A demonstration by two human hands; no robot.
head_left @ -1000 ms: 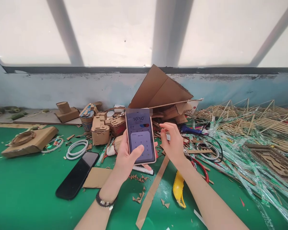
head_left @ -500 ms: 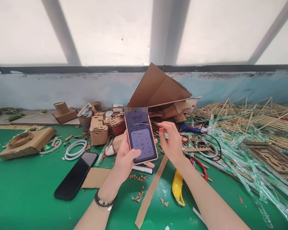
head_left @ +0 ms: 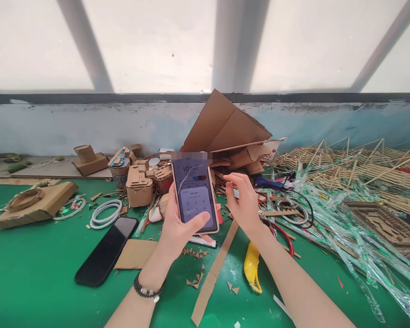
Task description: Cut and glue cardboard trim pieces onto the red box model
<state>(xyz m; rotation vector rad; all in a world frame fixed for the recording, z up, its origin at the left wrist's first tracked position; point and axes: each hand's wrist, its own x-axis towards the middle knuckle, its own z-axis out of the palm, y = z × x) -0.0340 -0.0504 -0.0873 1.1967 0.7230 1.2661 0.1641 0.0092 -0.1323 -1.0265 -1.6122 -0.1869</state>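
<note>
The left hand (head_left: 177, 228) was wrapped around a phone (head_left: 194, 193), holding it upright above the green table (head_left: 37, 269), screen lit and facing the camera. The thumb lay across the lower part of the screen, right on the number pad, with the clock reading 10:50 above it. The right hand (head_left: 244, 205) hung just beside the phone's right edge, not touching it, fingers loosely curled, index and thumb drawn close together; whether they pinched anything small, I couldn't tell. A beaded bracelet (head_left: 145, 289) sat on the left wrist.

Down on the table, a second phone (head_left: 105, 257), dark-screened, lay flat to the left, next to a flat piece of cardboard (head_left: 135, 253). A long cardboard strip (head_left: 213, 273) ran under the hands, with a yellow cutter (head_left: 251, 269) just to its right and red-handled pliers (head_left: 280, 232) near the right wrist. Small cardboard models (head_left: 140, 184) crowded behind the held phone, and a big folded cardboard sheet (head_left: 228, 123) leaned against the wall.
</note>
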